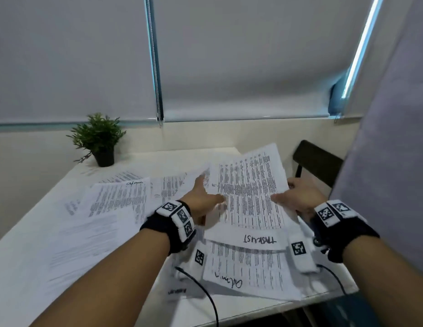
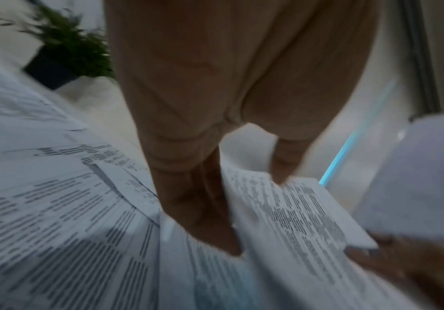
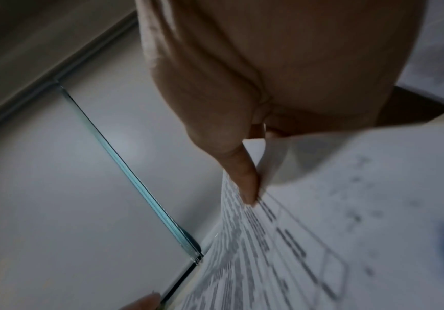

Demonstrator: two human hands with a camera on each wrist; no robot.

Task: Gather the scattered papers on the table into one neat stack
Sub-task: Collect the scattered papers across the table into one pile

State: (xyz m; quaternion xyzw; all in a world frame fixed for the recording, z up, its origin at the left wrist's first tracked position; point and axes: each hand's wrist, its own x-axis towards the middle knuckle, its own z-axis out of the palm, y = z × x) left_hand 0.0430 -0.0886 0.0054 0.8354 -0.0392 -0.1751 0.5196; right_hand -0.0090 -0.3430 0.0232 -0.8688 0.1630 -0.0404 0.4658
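Papers [image 1: 249,192]: a few sheets lifted over the table's [image 1: 24,260] right edge, our left hand [image 1: 202,199] and right hand [image 1: 298,197] pinching opposite sides. Step: collecting. Next, we judge: add the sheets [image 1: 116,199] lying loose toward the left edge.

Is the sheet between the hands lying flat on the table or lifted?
Lifted. The printed sheet tilts up off the table, its far end raised; the left hand and right hand pinch its side edges.
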